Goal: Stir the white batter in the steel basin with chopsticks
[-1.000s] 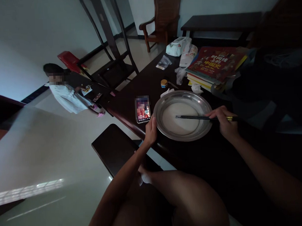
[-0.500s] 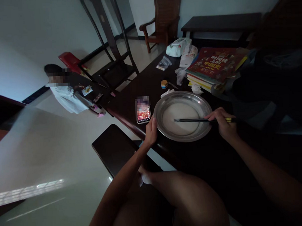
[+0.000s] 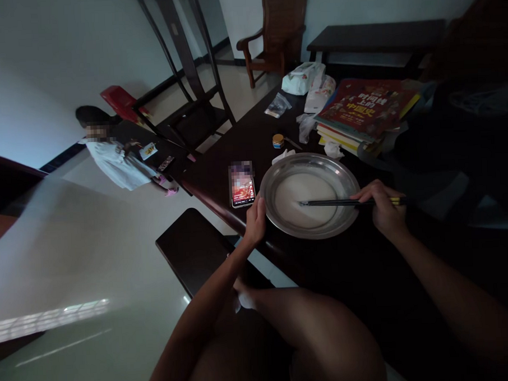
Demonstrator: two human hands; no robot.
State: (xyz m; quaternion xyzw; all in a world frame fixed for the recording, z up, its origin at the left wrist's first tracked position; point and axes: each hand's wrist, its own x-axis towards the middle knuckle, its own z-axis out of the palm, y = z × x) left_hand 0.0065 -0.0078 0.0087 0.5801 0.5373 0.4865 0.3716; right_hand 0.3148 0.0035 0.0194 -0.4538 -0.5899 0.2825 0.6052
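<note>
A round metal plate point(image 3: 346, 178) with a pale layer of white liquid in it sits on the dark wooden table point(image 3: 350, 270). My left hand point(image 3: 256, 223) grips the plate's near left rim. My right hand point(image 3: 383, 206) holds a pair of dark chopsticks point(image 3: 328, 203) level over the plate, their tips in the white liquid near the middle. A lit phone point(image 3: 241, 184) lies flat just left of the plate, beside my left hand.
A stack of books point(image 3: 360, 110), plastic bags point(image 3: 303, 79), a small tin point(image 3: 278, 140) and crumpled tissues lie beyond the plate. A dark bench point(image 3: 189, 249) stands under the table edge. Another person point(image 3: 113, 154) sits at the far left. Wooden chairs stand behind.
The chopstick tips have shifted slightly back and forth within the liquid. My left hand stays on the rim. The view has moved a little.
</note>
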